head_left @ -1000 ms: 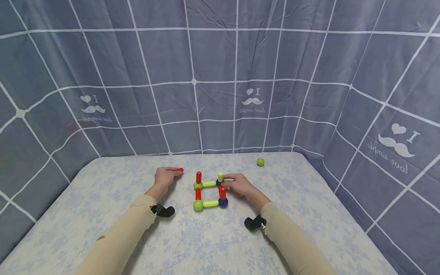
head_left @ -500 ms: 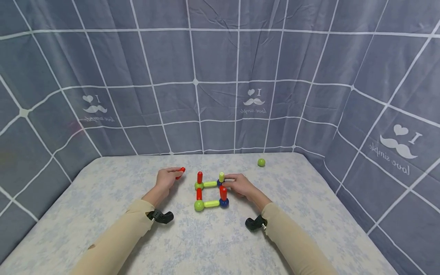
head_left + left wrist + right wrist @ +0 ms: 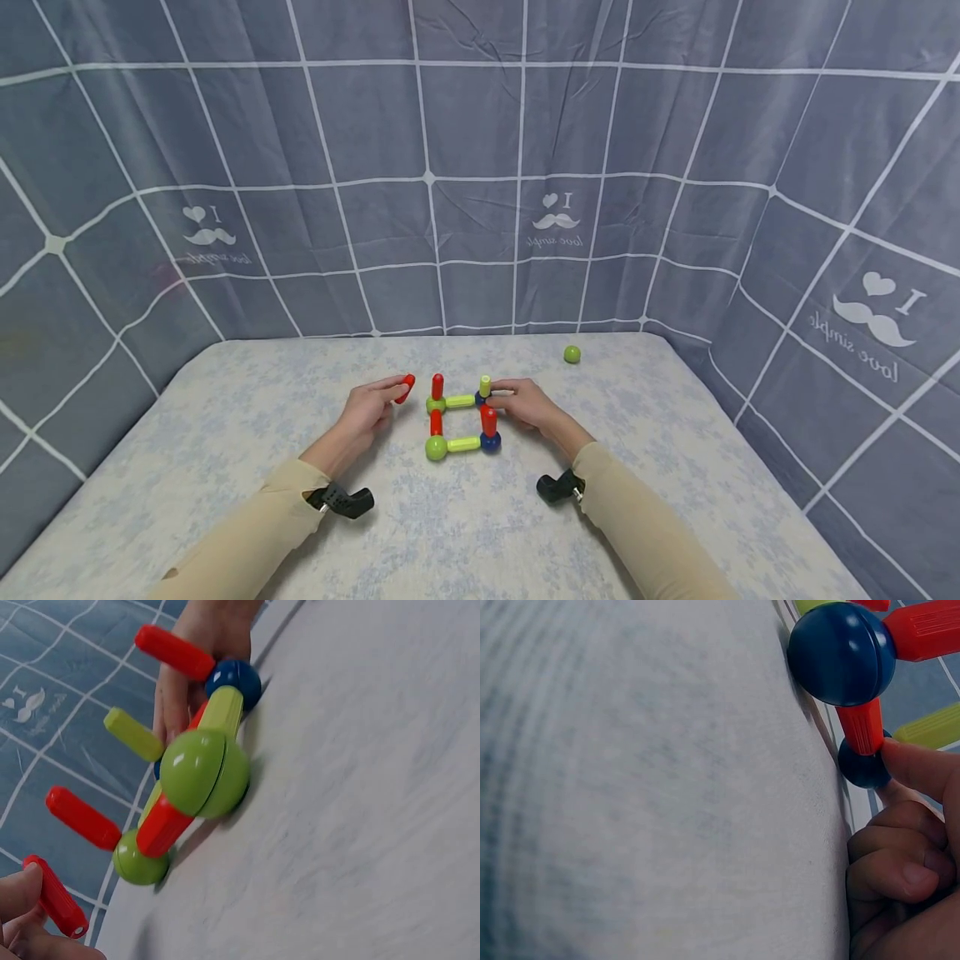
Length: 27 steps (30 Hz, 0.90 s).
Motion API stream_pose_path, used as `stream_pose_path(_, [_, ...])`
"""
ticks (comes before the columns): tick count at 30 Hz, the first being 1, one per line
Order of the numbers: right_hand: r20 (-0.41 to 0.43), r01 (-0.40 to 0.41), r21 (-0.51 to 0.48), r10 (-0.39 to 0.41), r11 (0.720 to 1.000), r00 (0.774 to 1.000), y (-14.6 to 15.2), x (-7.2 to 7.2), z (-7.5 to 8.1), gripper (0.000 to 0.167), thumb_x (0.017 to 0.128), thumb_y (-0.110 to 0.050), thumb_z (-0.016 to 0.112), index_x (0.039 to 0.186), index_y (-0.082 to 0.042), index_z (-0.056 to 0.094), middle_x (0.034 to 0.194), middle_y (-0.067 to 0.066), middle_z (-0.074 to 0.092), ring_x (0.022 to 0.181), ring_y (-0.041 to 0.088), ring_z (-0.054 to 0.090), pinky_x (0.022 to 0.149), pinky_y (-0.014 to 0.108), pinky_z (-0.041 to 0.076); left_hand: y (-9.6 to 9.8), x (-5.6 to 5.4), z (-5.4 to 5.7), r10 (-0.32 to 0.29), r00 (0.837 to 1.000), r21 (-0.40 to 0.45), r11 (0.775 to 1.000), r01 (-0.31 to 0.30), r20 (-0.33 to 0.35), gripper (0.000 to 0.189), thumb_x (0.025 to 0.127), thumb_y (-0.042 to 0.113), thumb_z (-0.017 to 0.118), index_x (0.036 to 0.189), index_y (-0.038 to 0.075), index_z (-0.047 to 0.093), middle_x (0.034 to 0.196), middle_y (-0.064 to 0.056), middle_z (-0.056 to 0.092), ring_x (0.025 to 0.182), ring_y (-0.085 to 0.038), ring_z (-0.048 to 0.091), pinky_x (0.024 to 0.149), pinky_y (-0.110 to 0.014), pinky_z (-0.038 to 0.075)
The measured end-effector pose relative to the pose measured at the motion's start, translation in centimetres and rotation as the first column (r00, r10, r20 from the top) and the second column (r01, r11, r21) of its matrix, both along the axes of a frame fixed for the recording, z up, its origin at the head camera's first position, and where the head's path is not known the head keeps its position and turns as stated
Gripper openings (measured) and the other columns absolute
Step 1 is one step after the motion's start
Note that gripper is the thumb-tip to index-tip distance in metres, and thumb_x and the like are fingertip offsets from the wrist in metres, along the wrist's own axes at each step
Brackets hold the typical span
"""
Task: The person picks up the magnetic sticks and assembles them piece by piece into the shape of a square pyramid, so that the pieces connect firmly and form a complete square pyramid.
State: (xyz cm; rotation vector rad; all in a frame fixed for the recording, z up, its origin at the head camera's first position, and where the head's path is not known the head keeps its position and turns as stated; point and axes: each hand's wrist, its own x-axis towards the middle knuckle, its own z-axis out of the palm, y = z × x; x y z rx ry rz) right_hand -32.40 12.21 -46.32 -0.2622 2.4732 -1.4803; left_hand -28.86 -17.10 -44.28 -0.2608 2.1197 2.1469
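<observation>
A square frame of balls and rods lies on the table. Its near left green ball (image 3: 436, 448) and far left green ball (image 3: 436, 405) are joined by a red rod (image 3: 437, 423). On the right are a near blue ball (image 3: 491, 442) and a far blue ball (image 3: 861, 763). Upright rods stand on three corners: red (image 3: 437, 386) far left, yellow-green (image 3: 485, 385) far right, red (image 3: 489, 420) near right. My right hand (image 3: 531, 406) pinches the far blue ball between thumb and finger. Left of the frame, my left hand (image 3: 365, 410) pinches a loose red rod (image 3: 56, 897), tilted and raised.
A loose green ball (image 3: 572, 354) sits near the table's back edge, to the right. The table (image 3: 450, 533) has a pale patterned cover. Behind and beside it hangs a grey-blue curtain (image 3: 472, 217) with white lines.
My left hand has turned and come slightly nearer, lifting the red rod and bringing it closer to the frame. The right hand keeps its place at the far blue ball.
</observation>
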Motion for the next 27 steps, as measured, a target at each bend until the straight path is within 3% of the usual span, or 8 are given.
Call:
stream_pose_path(5, [0.001,0.002,0.003,-0.002,1.000,1.000,0.1,-0.1,0.0,0.044,0.091,-0.031,0.073,0.133,-0.020,0.067,0.048,-0.006,0.030,0.039,0.011,0.020,0.038,0.025,0.025,0.6,1.4,0.0,-0.063,0.998,0.065,0.996,0.063,-0.004,0.045,0.097,0.016,0.066,0.140,0.006,0.059,0.082,0.008,0.059,0.046,-0.008,0.024,0.045,-0.023,0.023])
stream_pose_path(12, [0.012,0.002,0.006,-0.002,1.000,1.000,0.2,-0.1,0.1,0.044,0.091,-0.031,0.073,0.133,-0.021,0.067,0.048,-0.006,0.030,0.039,0.011,0.020,0.038,0.024,0.025,1.8,2.8,-0.1,-0.116,0.993,0.159,0.981,0.115,-0.003,0.042,0.096,0.012,0.068,0.136,0.001,0.062,0.076,0.006,0.060,0.045,-0.007,0.024,0.044,-0.022,0.023])
stream_pose_path(19, [0.009,0.002,-0.001,-0.002,1.000,1.000,0.2,-0.2,-0.2,0.044,0.091,-0.032,0.073,0.133,-0.021,0.067,0.047,-0.006,0.030,0.039,0.011,0.020,0.038,0.025,0.025,2.7,3.8,-0.2,-0.178,0.984,0.164,0.970,0.180,-0.029,0.045,0.094,0.011,0.069,0.137,0.000,0.060,0.065,0.008,0.047,0.045,-0.007,0.023,0.046,-0.022,0.023])
stream_pose_path(27, [0.014,0.006,0.007,-0.007,1.000,1.000,0.0,-0.5,-0.4,0.044,0.091,-0.031,0.074,0.133,-0.021,0.067,0.048,-0.006,0.031,0.038,0.011,0.022,0.038,0.025,0.026,3.6,4.4,-0.5,-0.178,0.984,0.162,0.971,0.174,0.009,0.040,0.093,0.011,0.071,0.132,0.005,0.066,0.062,0.007,0.043,0.045,-0.009,0.024,0.045,-0.021,0.022])
